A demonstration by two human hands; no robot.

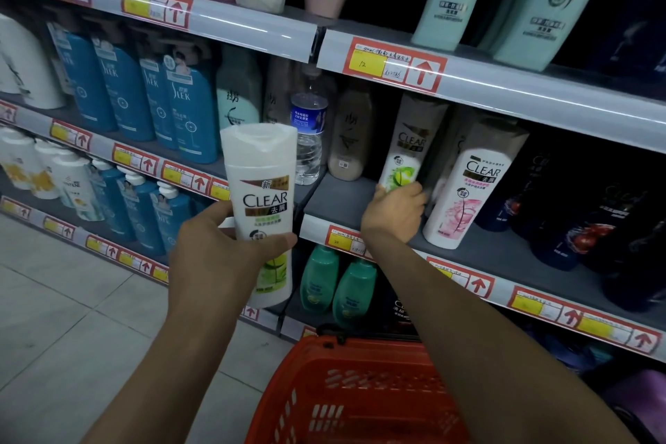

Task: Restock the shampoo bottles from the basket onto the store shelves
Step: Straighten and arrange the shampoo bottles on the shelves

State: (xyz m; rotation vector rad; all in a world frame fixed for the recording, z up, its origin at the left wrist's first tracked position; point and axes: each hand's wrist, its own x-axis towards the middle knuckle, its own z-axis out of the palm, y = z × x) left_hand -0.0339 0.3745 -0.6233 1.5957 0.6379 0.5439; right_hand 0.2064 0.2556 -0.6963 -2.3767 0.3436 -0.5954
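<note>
Head view, held bottle: a white, green-labelled CLEAR bottle is at the centre of the frame, cap up, with its long axis close to vertical.
Left grip: closed round the lower half of that bottle, fingers on one side and thumb across the front.
Right grip: right of centre, fingers curled round the foot of a matching shelved bottle, which leans slightly and stands just beside a pink-flowered CLEAR bottle.
Shelf: a bare grey strip shows between the tan bottle and the shelved bottle.
Deciding relation: that strip lies to the right of the held bottle and at about its mid-height. The right grip is nearer but occupied, so the left likely carries the bottle rightward, kept upright.
Basket: red, at bottom centre; an arm crosses it and I cannot tell what it contains.
</note>
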